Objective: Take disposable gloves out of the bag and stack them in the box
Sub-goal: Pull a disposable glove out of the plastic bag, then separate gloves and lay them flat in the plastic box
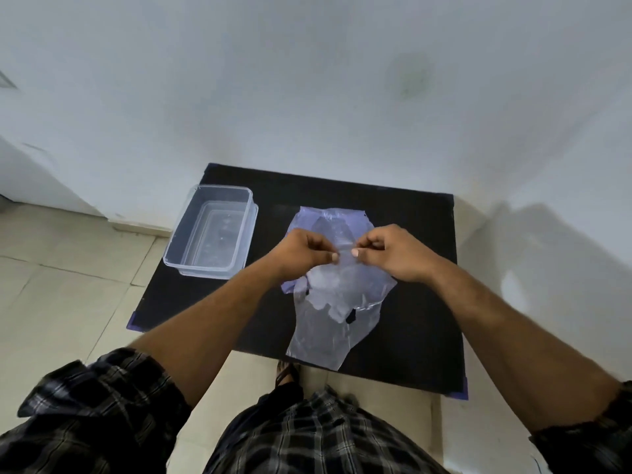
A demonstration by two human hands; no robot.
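Both hands, left point(302, 253) and right point(386, 251), pinch thin clear film above the bag point(328, 302) lying mid-surface point(417, 268), apparently separating a glove, which next calls for a carry left to the box point(212, 230), seemingly empty.

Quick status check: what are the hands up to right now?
Left hand and right hand both pinching a clear glove over the bag. Clear box at left, open. Nothing in the way.
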